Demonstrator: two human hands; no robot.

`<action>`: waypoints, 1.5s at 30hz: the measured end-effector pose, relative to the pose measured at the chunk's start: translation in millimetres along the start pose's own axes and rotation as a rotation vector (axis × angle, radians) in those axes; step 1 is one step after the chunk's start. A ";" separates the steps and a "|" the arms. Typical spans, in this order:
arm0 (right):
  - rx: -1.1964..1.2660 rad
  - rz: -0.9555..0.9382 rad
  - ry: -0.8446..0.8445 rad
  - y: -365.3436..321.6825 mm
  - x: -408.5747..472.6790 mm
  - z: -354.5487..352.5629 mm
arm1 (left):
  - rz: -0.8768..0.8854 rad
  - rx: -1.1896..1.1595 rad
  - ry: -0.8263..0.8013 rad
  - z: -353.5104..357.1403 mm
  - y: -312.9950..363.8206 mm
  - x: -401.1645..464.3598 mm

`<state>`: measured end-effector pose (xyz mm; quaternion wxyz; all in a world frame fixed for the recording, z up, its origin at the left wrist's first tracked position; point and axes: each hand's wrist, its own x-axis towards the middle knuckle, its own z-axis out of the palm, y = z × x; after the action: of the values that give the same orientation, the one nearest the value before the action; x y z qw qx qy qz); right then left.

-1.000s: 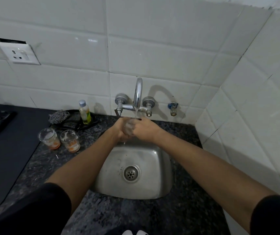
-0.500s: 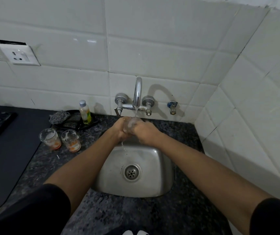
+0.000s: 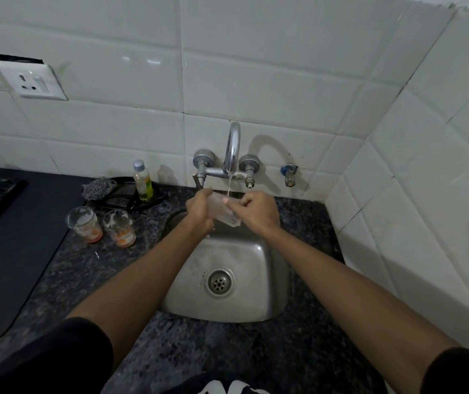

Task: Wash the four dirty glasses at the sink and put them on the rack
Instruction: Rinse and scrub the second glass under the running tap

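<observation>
Head view: a clear glass (image 3: 224, 211) is held over the back of the steel sink (image 3: 256, 305), under the thin stream from the tap (image 3: 232, 146); it lies tilted, its long axis running from the mouth up near the stream down to the base towards the person. The left hand (image 3: 199, 213) curls round its left side and carries it; the right hand (image 3: 259, 211), curled at the mouth, pinches the rim, thumb apparently on the wall; both grips are closed on this one glass, which lies between them. It looks nearly clean and wet. Two dirty glasses (image 3: 84, 224) (image 3: 119, 227), orange residue at their bases, stand upright side by side on the worktop (image 3: 227, 351), left of the sink and nearer the left hand; no rack or fourth glass shows.
</observation>
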<state>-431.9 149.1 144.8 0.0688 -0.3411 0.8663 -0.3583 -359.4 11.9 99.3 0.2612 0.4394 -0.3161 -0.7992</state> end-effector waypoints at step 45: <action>0.260 0.096 -0.085 3.2 -5.3 40.4 | 0.669 1.286 0.111 1.2 35.3 42.7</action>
<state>-414.8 130.9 112.4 0.1661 -0.3021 0.8242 -0.4492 -375.9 -40.9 102.9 0.1973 0.4257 -0.8272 -0.3091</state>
